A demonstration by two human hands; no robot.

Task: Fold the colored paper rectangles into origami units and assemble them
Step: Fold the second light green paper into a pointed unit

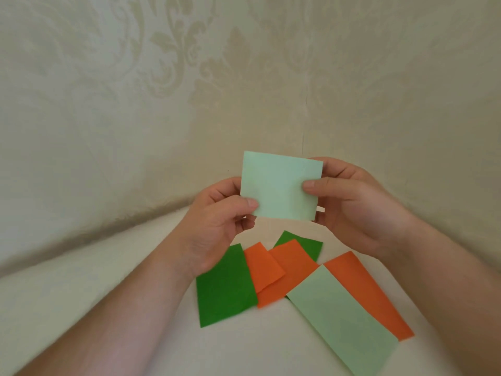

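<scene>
Pale sheet (pixel 282 185) is up in the air, long axis running side to side, left hand (pixel 222 223) pinching its lower-left corner, right hand (pixel 352 207) clamped on the right edge; remaining rectangles (pixel 273 272) lie just below on the counter (pixel 108 308).

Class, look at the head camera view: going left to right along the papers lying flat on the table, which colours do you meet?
Large dark green sheet → two overlapping orange sheets → long pale green sheet → long orange sheet. The small dark green sheet behind the orange pair is left out, its place being unclear.
</scene>
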